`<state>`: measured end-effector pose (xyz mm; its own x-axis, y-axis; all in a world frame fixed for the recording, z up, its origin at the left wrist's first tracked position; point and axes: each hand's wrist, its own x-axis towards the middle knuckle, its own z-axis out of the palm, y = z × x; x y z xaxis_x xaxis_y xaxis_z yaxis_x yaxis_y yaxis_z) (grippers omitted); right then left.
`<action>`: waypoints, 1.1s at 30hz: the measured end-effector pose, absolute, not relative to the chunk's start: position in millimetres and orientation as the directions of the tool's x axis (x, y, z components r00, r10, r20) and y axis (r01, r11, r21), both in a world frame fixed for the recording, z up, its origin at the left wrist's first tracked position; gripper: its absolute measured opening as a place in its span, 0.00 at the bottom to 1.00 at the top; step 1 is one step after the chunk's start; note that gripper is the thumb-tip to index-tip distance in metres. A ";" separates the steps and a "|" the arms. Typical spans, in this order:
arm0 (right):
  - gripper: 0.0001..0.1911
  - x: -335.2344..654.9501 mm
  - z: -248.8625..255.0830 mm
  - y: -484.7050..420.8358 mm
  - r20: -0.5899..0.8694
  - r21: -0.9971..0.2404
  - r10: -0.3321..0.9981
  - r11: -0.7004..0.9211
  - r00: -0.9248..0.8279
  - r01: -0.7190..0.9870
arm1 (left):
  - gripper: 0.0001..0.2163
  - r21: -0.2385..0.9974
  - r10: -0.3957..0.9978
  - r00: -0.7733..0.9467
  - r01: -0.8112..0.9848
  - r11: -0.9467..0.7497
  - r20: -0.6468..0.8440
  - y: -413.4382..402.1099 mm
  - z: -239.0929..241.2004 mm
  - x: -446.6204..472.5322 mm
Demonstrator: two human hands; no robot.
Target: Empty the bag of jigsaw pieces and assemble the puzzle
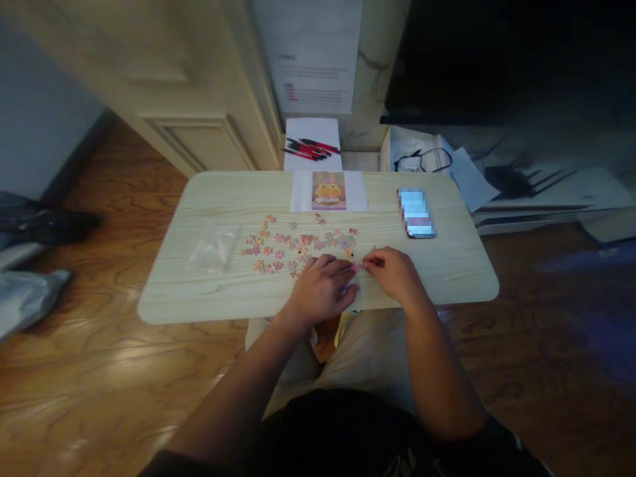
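Observation:
Small pink and orange jigsaw pieces [278,254] are scattered over the middle of the pale wooden tabletop [199,205]. My right hand [397,273] pinches a pinkish jigsaw piece [358,266] between thumb and fingertips, beside several pieces lying close together near the front edge. My left hand [322,286] rests just left of it, palm down, fingers bent but apart from the thumb, its fingertips near those same pieces. The hand hides some of the pieces beneath it. Beyond them lies a sheet with a picture of a yellow character [328,191].
A clear plastic bag [214,249] lies on the table's left part, and a phone [416,213] with a lit, blurred screen at the right. Red and black pens [312,149] sit on white paper behind the table. A box [417,142] holds a dark cable.

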<state>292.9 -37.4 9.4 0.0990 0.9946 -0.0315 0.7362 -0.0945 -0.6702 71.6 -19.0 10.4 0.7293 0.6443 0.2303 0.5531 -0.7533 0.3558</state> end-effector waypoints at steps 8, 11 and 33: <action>0.08 285.6 7.9 -36.6 0.071 -0.709 0.990 -0.037 0.123 0.704 | 0.16 0.390 0.670 0.702 0.562 -0.730 0.241 -17.5 12.0 40.2; 0.14 279.9 9.5 -37.3 0.128 -0.688 0.992 0.076 0.017 0.722 | 0.20 0.374 0.638 0.730 0.535 -0.757 0.246 -20.3 12.3 40.1; 0.13 275.5 9.9 -29.1 0.130 -0.527 0.989 0.127 -0.068 0.841 | 0.22 0.354 0.605 0.745 0.506 -0.787 0.280 -19.0 8.8 33.6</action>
<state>275.5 -29.1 9.9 -0.0676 0.9892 0.1297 0.8405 0.1265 -0.5268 33.6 -19.0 8.8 0.7453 0.6049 0.2804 0.5057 -0.7870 0.3535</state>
